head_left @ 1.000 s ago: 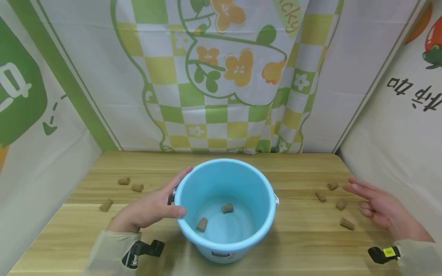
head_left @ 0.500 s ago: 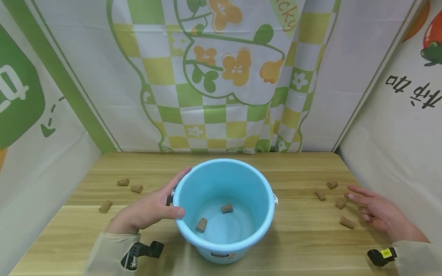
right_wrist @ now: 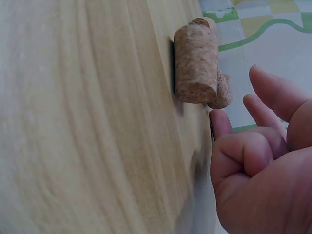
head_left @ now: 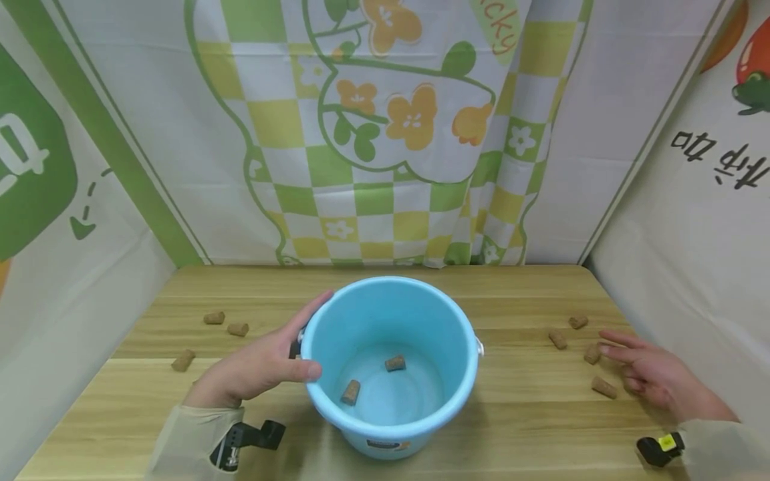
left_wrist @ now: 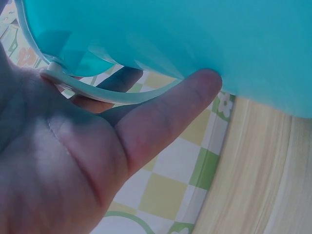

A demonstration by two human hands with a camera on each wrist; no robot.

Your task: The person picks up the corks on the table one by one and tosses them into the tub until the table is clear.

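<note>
A light blue bucket [head_left: 391,434] stands upright at the middle of the table, with two corks [head_left: 395,363] lying on its floor. My left hand [head_left: 265,366] grips its left side, thumb over the rim and the other fingers along the outer wall. In the left wrist view, a white handle [left_wrist: 117,95] passes by those fingers [left_wrist: 165,119]. My right hand [head_left: 656,374] is low at the right, index finger and thumb reaching out, other fingers bent. Its fingertips are beside a cork [head_left: 592,353]; contact cannot be told. Nothing is held there.
Near the right hand lie more corks, including a front one [head_left: 603,387], one to the left [head_left: 557,339] and one behind [head_left: 578,323]. Several corks [head_left: 183,361] lie at the left. A patterned curtain [head_left: 373,200] hangs behind the wooden table [head_left: 529,427].
My right hand has shifted slightly left and lower, its fingertips drawing close to the middle cork on the right. My left hand and the bucket stay in place.
</note>
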